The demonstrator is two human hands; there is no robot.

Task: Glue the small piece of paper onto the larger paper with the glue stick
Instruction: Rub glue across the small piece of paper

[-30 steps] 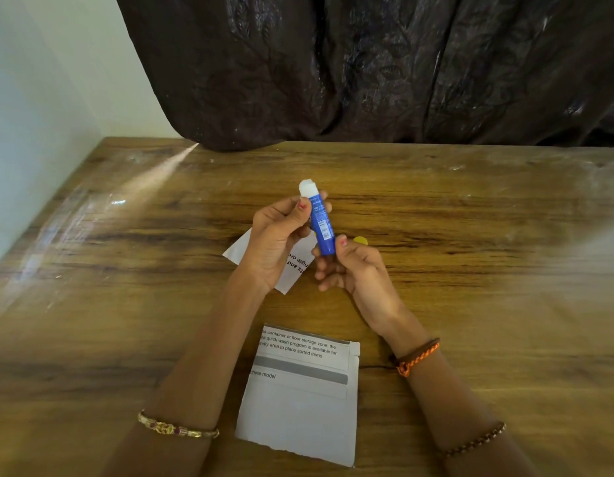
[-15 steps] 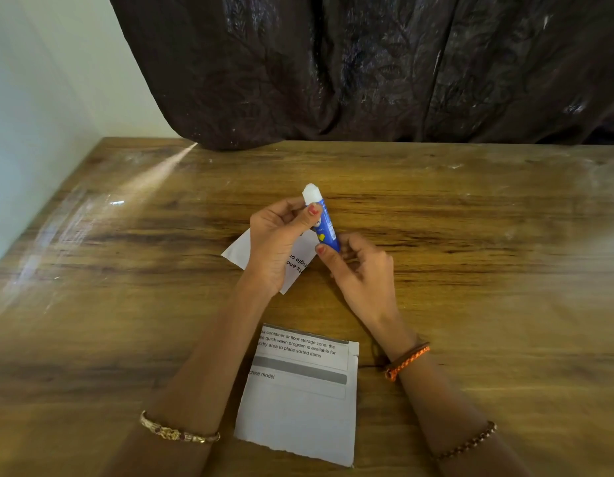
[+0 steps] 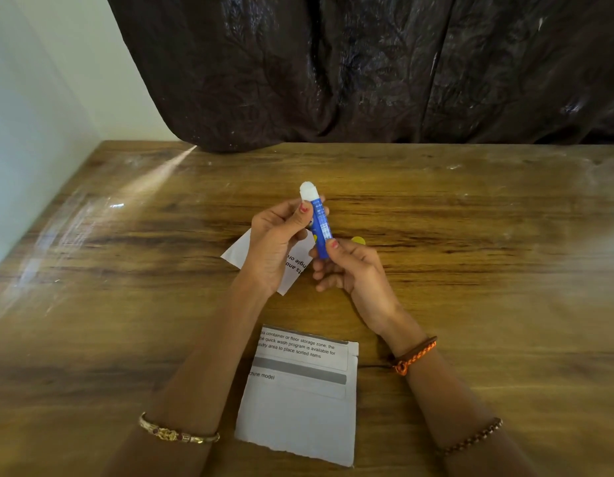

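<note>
A blue glue stick (image 3: 321, 226) with its white glue tip exposed stands nearly upright above the table. My left hand (image 3: 276, 242) grips its upper part between thumb and fingers. My right hand (image 3: 350, 266) pinches its lower end. The small piece of paper (image 3: 295, 270), white with upside-down print, lies on the table under my left hand, partly hidden. The larger paper (image 3: 300, 401), printed at its top, lies flat near the table's front between my forearms.
A yellow cap (image 3: 358, 240) lies on the wooden table (image 3: 470, 253) just behind my right hand. A dark curtain (image 3: 367, 70) hangs along the table's far edge. A pale wall (image 3: 30, 115) borders the left side.
My right hand's fingers shifted at the glue stick's lower end, first closing over it, then drawing back. The stick tilted a little and returned. The yellow cap is visible again.
</note>
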